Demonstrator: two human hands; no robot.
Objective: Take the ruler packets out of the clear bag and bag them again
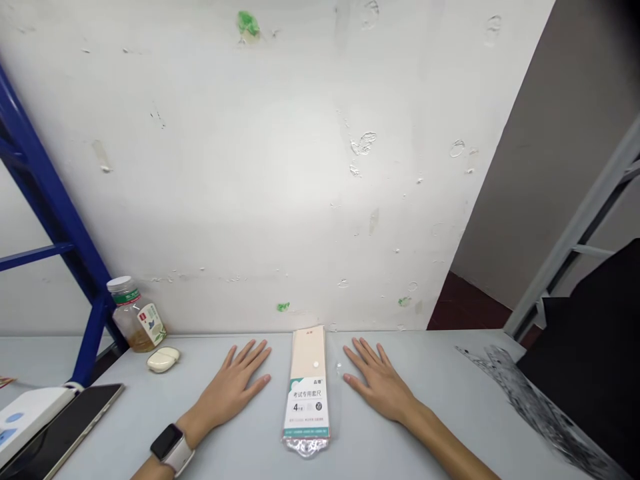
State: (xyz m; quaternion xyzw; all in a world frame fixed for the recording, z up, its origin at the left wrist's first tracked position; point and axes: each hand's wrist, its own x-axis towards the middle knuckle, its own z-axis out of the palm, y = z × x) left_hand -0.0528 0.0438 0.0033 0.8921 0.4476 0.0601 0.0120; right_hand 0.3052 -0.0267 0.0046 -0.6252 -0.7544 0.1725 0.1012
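Observation:
A packaged ruler set (309, 393) in a clear plastic sleeve lies on the grey table (260, 440), its long side pointing away from me. Its upper part is cream, the lower label white and teal with printed text. To its left, my left hand (235, 380) rests palm down with fingers spread, a smartwatch (169, 445) on the wrist. My right hand (377, 381) lies flat on the other side, fingers apart. Neither hand touches the package or holds anything.
Back left stand a lidded jar (137, 320) with amber contents and a cream rounded case (163, 359). A dark tablet (75, 427) and a white box (30, 420) lie at left. Black fabric (590, 353) hangs at right. A white wall (300, 167) rises behind the table.

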